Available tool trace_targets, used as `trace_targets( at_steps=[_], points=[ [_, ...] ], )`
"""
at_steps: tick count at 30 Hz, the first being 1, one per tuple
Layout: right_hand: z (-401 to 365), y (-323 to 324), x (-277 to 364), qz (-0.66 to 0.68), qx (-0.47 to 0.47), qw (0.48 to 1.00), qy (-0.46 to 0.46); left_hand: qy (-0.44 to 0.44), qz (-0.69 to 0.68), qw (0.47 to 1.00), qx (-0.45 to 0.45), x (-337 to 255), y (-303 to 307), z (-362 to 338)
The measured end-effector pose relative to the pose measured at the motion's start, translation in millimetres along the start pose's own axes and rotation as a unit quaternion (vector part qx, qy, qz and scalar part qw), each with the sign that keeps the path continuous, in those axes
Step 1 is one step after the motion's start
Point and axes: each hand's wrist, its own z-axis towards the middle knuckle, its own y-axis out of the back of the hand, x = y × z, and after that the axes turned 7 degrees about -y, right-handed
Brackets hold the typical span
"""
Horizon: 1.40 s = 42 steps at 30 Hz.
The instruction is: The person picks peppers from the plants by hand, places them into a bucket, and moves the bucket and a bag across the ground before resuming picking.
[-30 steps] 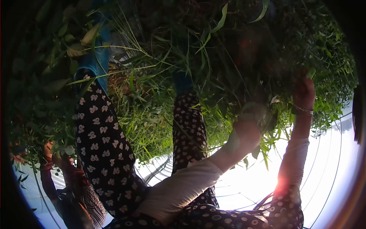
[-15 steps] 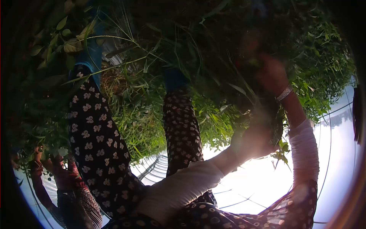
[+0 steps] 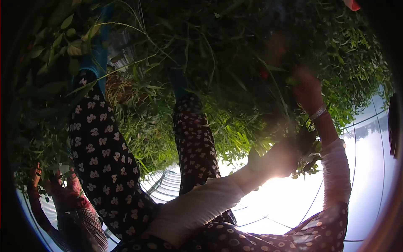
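My left hand [image 3: 282, 158] reaches across to the right and is washed out by glare. It looks curled closed beside dark leaves [image 3: 307, 140], but I cannot make out what is in it. Above it, my right hand [image 3: 308, 90], with a silver bracelet [image 3: 317, 112] at the wrist, reaches into shaded foliage. Its fingers are blurred and dim. By the fingertips is a small green shape [image 3: 291, 80], and a small red spot [image 3: 263, 74] shows to its left; neither is clear enough to name.
The view is upside down. My patterned trouser legs [image 3: 105, 155] run up to blue boots [image 3: 94, 56] among leafy plants and grass [image 3: 159, 143]. Another person [image 3: 71, 206] stands at the lower left among plants. A red object [image 3: 351, 4] shows at the top right edge.
My right hand has shifted slightly down and to the right. My left hand has moved a little left and down. The red object has come into view at the top right.
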Motion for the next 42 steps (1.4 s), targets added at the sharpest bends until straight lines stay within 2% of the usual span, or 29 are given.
trace_targets(
  at_steps=[2,3,5,6,8,12,14,15,17,23,24,27,29,32,35,38,39,41,42],
  points=[
    [3,-7,8,-0.161,-0.044,0.974,0.152,0.011,0.027,0.999,0.042,-3,7,1],
    [5,-10,11,-0.161,-0.043,0.974,0.151,0.013,0.038,0.997,0.059,-5,8,1],
    [13,-16,19,-0.281,0.006,0.950,0.135,0.019,0.052,0.995,0.079,-7,14,4],
    [16,-17,28,-0.281,0.003,0.950,0.135,0.026,0.041,0.996,0.076,-8,16,4],
    [19,-18,41,-0.384,0.061,0.914,0.115,0.040,0.009,0.997,0.061,-9,18,5],
    [29,-31,34,-0.422,0.055,0.888,0.175,0.065,-0.054,0.995,0.045,-14,30,8],
    [23,-28,47,-0.460,0.123,0.873,0.104,0.080,-0.088,0.992,0.048,-20,32,10],
    [24,-33,38,-0.459,0.133,0.873,0.100,0.088,-0.106,0.989,0.050,-22,33,11],
    [38,-44,9,-0.501,0.050,0.854,0.133,0.098,-0.136,0.985,0.051,-24,34,14],
    [52,-57,-8,-0.527,0.101,0.839,0.092,0.132,-0.209,0.968,0.042,-34,33,23],
    [52,-55,-8,-0.529,0.108,0.838,0.084,0.136,-0.222,0.965,0.034,-36,34,26],
    [54,-60,6,-0.521,0.130,0.841,0.063,0.103,-0.112,0.988,0.014,-40,49,27],
    [55,-58,3,-0.532,0.144,0.833,0.054,0.120,-0.131,0.984,0.012,-43,45,35],
    [56,-56,3,-0.542,0.162,0.823,0.041,0.124,-0.262,0.954,-0.073,-51,64,39],
    [60,-50,9,-0.543,0.163,0.823,0.041,0.115,-0.209,0.969,-0.063,-45,47,31],
    [56,-38,27,-0.494,0.141,0.856,0.064,0.098,-0.178,0.977,-0.061,-46,44,37],
    [55,-34,31,-0.499,0.139,0.853,0.063,0.134,-0.235,0.958,-0.094,-51,53,42],
    [52,-30,36,-0.590,0.152,0.788,0.088,0.165,-0.293,0.933,-0.127,-55,63,46],
    [49,-26,37,-0.593,0.149,0.787,0.086,0.144,-0.288,0.939,-0.122,-54,63,45]
  ],
)
